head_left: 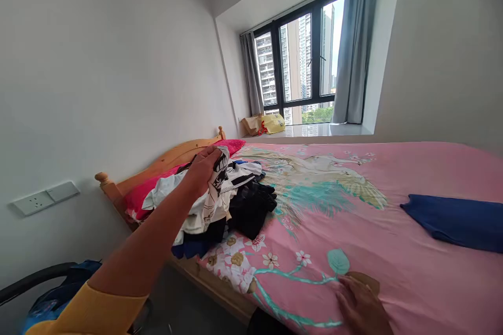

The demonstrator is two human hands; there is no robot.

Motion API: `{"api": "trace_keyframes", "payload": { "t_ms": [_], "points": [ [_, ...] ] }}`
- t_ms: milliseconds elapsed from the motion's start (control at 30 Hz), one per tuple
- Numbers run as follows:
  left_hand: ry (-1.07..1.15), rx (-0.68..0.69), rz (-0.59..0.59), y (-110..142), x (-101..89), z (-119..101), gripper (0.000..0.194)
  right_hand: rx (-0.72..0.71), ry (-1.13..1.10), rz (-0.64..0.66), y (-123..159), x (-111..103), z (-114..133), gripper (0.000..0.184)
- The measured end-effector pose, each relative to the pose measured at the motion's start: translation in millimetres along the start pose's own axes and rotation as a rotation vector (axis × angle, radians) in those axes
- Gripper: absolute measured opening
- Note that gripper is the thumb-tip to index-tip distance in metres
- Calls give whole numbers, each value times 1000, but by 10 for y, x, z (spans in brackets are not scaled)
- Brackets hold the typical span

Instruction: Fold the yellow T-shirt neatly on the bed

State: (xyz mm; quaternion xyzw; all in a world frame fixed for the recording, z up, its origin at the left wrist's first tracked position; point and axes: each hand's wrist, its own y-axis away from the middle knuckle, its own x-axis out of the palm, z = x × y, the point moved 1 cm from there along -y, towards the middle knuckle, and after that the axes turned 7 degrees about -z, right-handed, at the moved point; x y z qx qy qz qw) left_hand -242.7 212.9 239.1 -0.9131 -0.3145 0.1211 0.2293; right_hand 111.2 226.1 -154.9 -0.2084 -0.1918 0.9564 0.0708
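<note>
My left hand (pixel 205 163) is closed on a white garment with a black print (pixel 218 178), lifting part of it above a heap of clothes. The garment hangs down from my fingers onto the pile; its full shape is hidden. Beside it in the heap lie a black garment (pixel 253 209) and a white garment (pixel 167 192). At the bottom right my right hand (pixel 361 306) rests on the pink floral bedsheet (pixel 310 293), holding nothing, with its fingers stretched out. A brown patch (pixel 366 281) shows just beyond those fingers; I cannot tell what it is.
A dark blue garment (pixel 459 221) lies flat on the bed's right side. Red pillows (pixel 137 193) sit against the wooden headboard (pixel 173 157). Yellow and brown bags (pixel 273 123) stand on the window sill. A chair with a black armrest (pixel 39 275) is at lower left.
</note>
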Motion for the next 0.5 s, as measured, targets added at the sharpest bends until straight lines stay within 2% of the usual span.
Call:
{"api": "trace_keyframes", "payload": {
  "t_ms": [100,167,233,267,300,333,433,500],
  "points": [
    [37,-82,254,483,350,-429,29,286,-308,-15,19,-187,450,45],
    [19,-142,401,801,523,-538,29,338,-478,-26,73,-405,917,43],
    [-22,-175,557,1106,686,-523,28,242,-584,-36,170,-675,1457,35],
    [-64,-155,626,1253,765,-497,27,160,-610,13,229,-806,1722,31],
    [-126,-100,682,1394,841,-475,26,67,-612,87,291,-921,1963,28],
    [-203,-10,724,1529,914,-468,26,-25,-601,103,346,-1023,2167,27],
    [-430,325,774,1910,1095,-566,26,-283,-449,88,437,-1186,2516,36],
    [-497,432,811,2184,1187,-676,26,-361,-356,89,425,-1190,2560,40]
  ]
}}
